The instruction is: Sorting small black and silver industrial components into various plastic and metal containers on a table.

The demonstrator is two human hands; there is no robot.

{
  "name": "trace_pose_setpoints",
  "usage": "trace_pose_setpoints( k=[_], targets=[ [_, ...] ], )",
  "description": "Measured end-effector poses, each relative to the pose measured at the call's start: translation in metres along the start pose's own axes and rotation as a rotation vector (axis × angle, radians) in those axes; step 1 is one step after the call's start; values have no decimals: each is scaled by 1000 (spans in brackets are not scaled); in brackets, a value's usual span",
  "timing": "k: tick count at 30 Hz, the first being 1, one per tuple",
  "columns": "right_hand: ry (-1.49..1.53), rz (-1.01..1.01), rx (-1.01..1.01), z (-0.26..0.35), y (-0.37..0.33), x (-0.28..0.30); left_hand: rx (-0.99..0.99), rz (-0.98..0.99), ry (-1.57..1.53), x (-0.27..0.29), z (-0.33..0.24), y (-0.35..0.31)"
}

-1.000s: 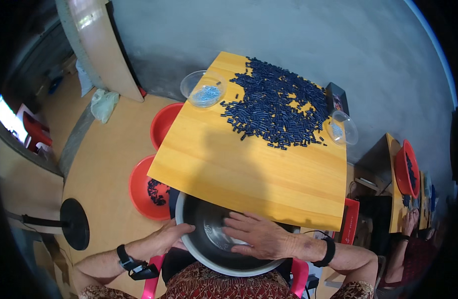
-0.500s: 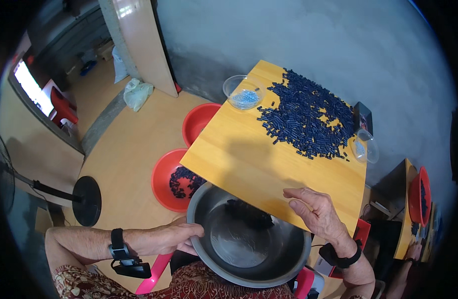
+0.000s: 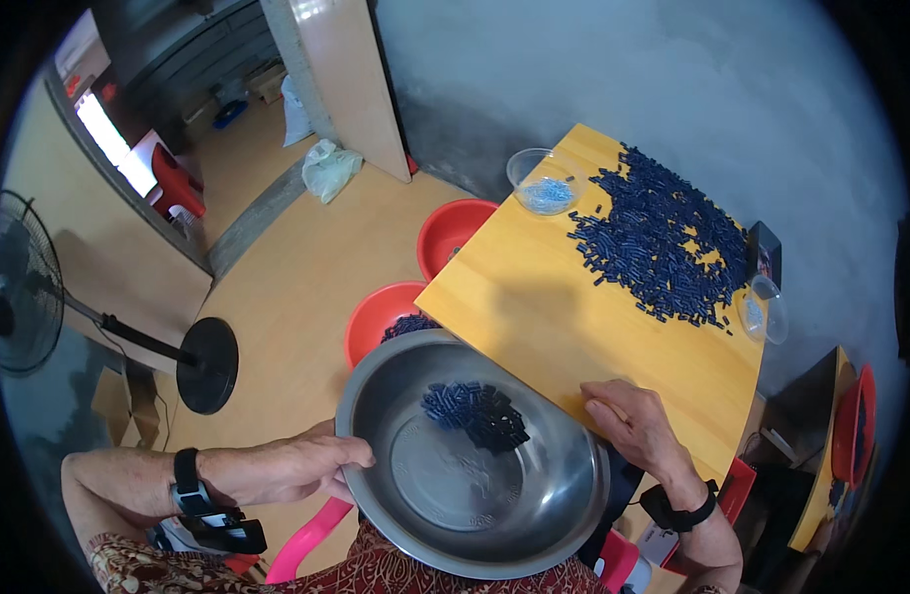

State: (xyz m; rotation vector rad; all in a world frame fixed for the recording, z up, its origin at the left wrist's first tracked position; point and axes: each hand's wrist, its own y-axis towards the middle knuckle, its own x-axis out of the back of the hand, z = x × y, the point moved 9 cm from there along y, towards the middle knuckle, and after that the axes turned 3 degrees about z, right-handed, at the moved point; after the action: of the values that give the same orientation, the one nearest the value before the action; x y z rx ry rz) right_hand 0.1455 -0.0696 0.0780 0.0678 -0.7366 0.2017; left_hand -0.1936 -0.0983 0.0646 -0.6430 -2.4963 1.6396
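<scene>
My left hand (image 3: 321, 462) is closed on the left rim of a wide grey metal basin (image 3: 405, 495), thumb on top and fingers below. The basin is tilted in front of me, with a heap of small dark cylindrical pieces (image 3: 475, 411) inside. At the near edge of the yellow wooden table (image 3: 514, 317), just above the basin's right rim, is my right hand (image 3: 635, 426). Its fingers are curled in, and nothing shows in them. A large spread of the same dark pieces (image 3: 663, 238) covers the table's far part.
Two clear plastic bowls with small pale pieces stand at the table's far left (image 3: 546, 183) and right (image 3: 762, 309). Red basins (image 3: 376, 315) sit left of the table, another (image 3: 856, 426) at far right. A fan base (image 3: 207, 366) stands on the left floor.
The metal basin has tipped and shifted left, and its dark pieces now lie spread toward the middle. My right hand's fingers have curled in and lowered to the table edge. The view has swung left.
</scene>
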Motion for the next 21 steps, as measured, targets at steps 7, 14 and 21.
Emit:
trace_pose_setpoints(
  k=[7,14,21],
  targets=[
    [49,12,119,23,23,-13,-131,-153,-139,30,5,-37],
    [80,67,67,23,29,-30,-236,-141,-203,52,10,-44],
    [38,25,95,20,29,-31,-204,-190,-158,131,17,-38]
  ],
)
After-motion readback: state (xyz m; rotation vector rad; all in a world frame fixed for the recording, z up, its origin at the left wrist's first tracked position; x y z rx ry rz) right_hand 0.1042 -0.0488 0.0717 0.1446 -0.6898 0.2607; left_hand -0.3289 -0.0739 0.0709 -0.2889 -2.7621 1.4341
